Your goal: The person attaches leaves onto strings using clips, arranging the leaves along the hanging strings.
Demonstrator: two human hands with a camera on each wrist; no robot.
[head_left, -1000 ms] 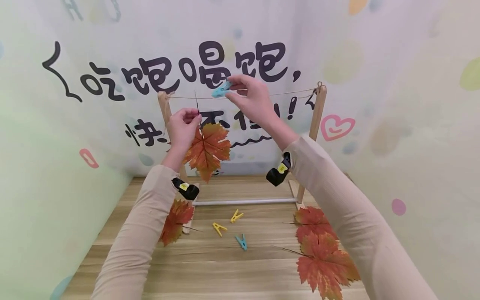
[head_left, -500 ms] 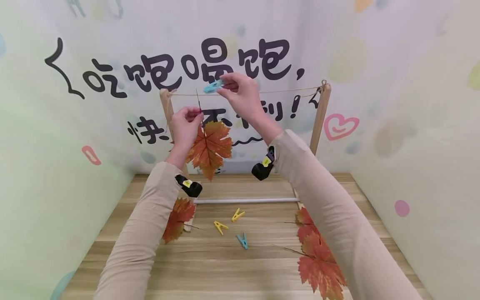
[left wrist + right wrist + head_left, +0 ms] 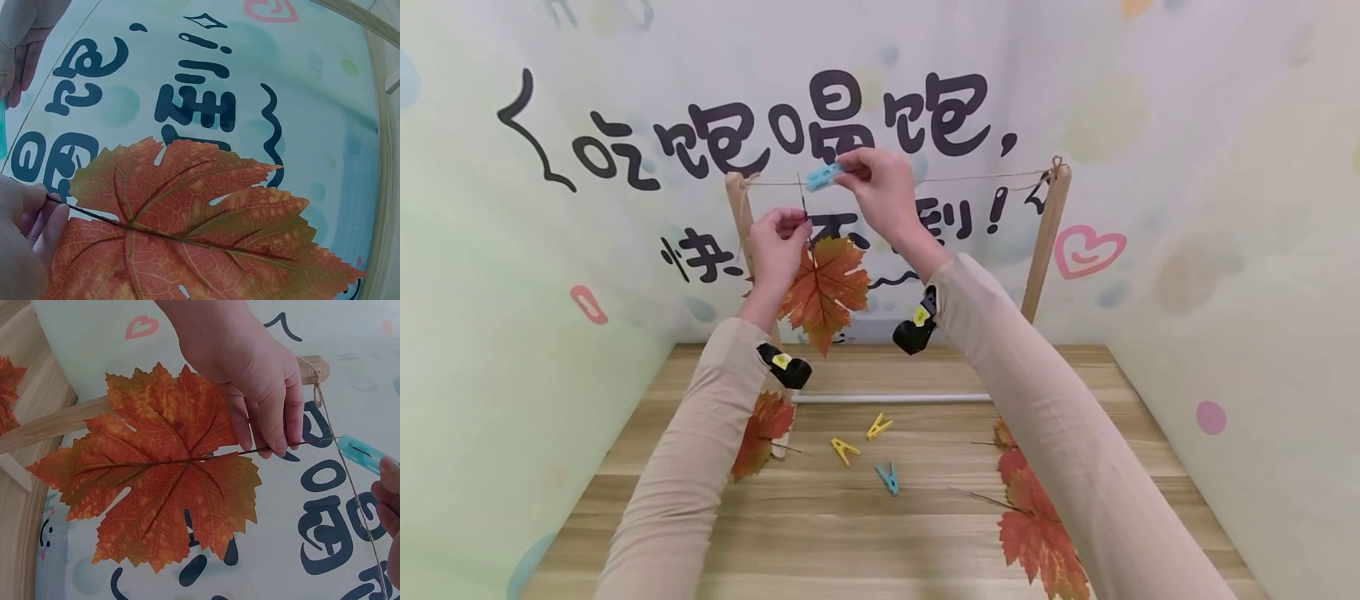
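My left hand (image 3: 778, 248) pinches the dark stem of an orange-red maple leaf (image 3: 826, 287), which hangs below the fingers. The stem's tip (image 3: 322, 440) reaches up across the string (image 3: 357, 499). Beside it, my right hand (image 3: 880, 187) pinches a blue clothespin (image 3: 825, 177) at its handle end, held sideways. In the right wrist view the clothespin's nose (image 3: 345, 445) is right at the string and stem tip. The left wrist view shows the leaf large, with only an edge of the clothespin (image 3: 2, 131) in sight.
Wooden posts (image 3: 1047, 242) carry the string, with a white rod (image 3: 895, 398) low between them. Two yellow clothespins (image 3: 844, 451) and one blue clothespin (image 3: 888, 479) lie on the table (image 3: 850, 542). More maple leaves (image 3: 766, 433) lie left and right, those at right partly behind my sleeve.
My right hand has brought the blue clothespin leftward and slightly down to the string beside the stem. The left hand keeps its pinch on the leaf stem. The head view has shifted slightly.
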